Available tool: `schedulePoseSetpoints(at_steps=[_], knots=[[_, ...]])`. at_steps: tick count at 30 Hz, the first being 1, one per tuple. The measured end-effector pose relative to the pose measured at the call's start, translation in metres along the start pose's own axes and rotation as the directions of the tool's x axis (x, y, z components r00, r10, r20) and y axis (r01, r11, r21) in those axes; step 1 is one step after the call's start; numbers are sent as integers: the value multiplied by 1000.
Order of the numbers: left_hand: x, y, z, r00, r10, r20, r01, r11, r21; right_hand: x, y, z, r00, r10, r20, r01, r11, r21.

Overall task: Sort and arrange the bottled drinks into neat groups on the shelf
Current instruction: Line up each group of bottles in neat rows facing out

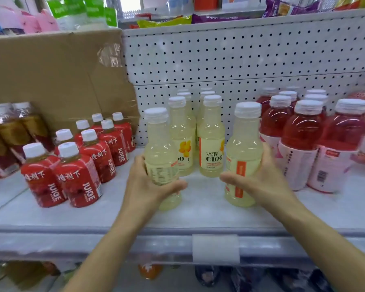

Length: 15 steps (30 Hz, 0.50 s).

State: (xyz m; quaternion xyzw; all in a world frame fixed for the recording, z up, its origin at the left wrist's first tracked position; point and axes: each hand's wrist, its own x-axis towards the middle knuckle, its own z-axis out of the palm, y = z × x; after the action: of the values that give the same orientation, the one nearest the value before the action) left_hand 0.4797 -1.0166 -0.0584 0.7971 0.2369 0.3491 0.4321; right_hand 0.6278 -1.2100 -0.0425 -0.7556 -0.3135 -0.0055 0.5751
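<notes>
While one pale yellow bottle [159, 144] is gripped by the left hand [145, 186] and a second yellow bottle [244, 148] by the right hand [261, 180], fingers [267, 151] curled round each, both are held at centre frame at the front of the white shelf [198, 218]. Matching yellow rows [211, 140] are seen behind, red juice bottles [78, 173] at left, pink drinks [299, 131] at right.

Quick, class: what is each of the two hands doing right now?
Left hand: grips a pale yellow bottle at the shelf front.
Right hand: grips another pale yellow bottle beside it.
</notes>
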Motion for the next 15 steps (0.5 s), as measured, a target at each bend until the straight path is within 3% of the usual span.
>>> schedulePoseSetpoints(at_steps=[3,7,13,15], knots=[[3,-6,7,995,20,93,-21,1000,6,-5,8,1,996,37,85,-39,999,20],[6,-12,-13,902,17,431,23,996,-87,-8,25,-8,960,106,260,-98,994,-45],[15,-11,3,914,67,400,-12,990,-138,-11,20,12,980,73,185,-58,995,-83],[12,-16,3,901,47,431,28,986,-166,-15,19,9,959,110,260,-105,994,-33]])
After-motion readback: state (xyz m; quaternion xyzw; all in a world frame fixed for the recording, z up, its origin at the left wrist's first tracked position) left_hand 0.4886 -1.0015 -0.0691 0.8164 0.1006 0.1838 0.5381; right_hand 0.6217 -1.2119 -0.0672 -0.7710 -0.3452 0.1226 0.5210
